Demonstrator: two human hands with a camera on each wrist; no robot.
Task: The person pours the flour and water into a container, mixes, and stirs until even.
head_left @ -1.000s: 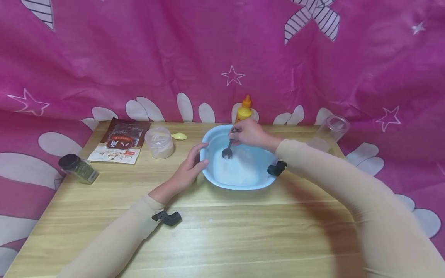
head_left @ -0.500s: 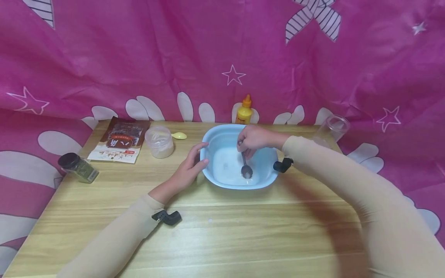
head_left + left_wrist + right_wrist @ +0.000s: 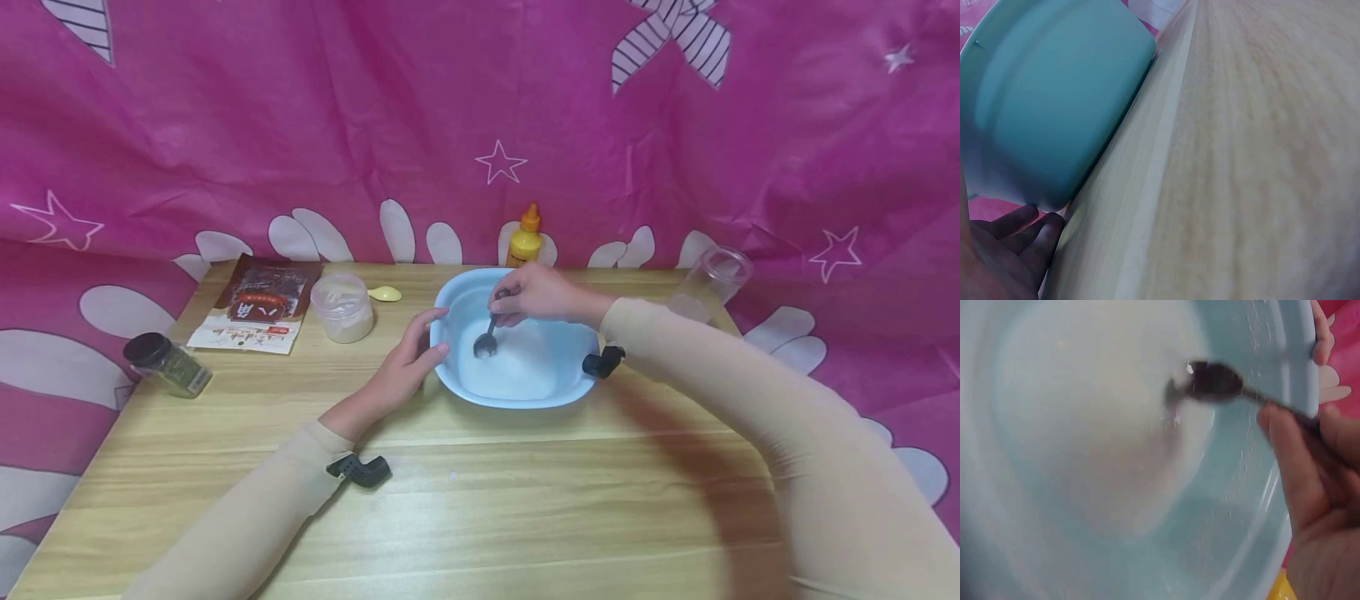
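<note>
My right hand (image 3: 536, 293) pinches the handle of a dark metal spoon (image 3: 485, 345) over a light-blue plastic basin (image 3: 517, 403). The spoon's bowl points down into cloudy whitish liquid (image 3: 1104, 419) in the basin. In the right wrist view, the spoon (image 3: 1213, 381) shows close up, blurred, with glints around its tip. At the basin's left end my left hand (image 3: 412, 350) rests thumb and forefinger against the rim, fingers spread. The left wrist view has other fingers of the left hand (image 3: 1016, 250) lying low beside the basin's outer wall (image 3: 1063, 94).
Behind the basin stands a yellow squeeze bottle (image 3: 525, 240). To the left are a clear tub (image 3: 343, 308) of pale powder, a yellow spoon (image 3: 386, 293), a brown-and-white packet (image 3: 258, 304) and a black-lidded jar (image 3: 168, 364). A clear container (image 3: 708, 283) leans at the right back.
The spoon's bowl has swept from the basin's back left to its front right, then back to the left, with the right hand following. The left hand has stayed at the rim.
</note>
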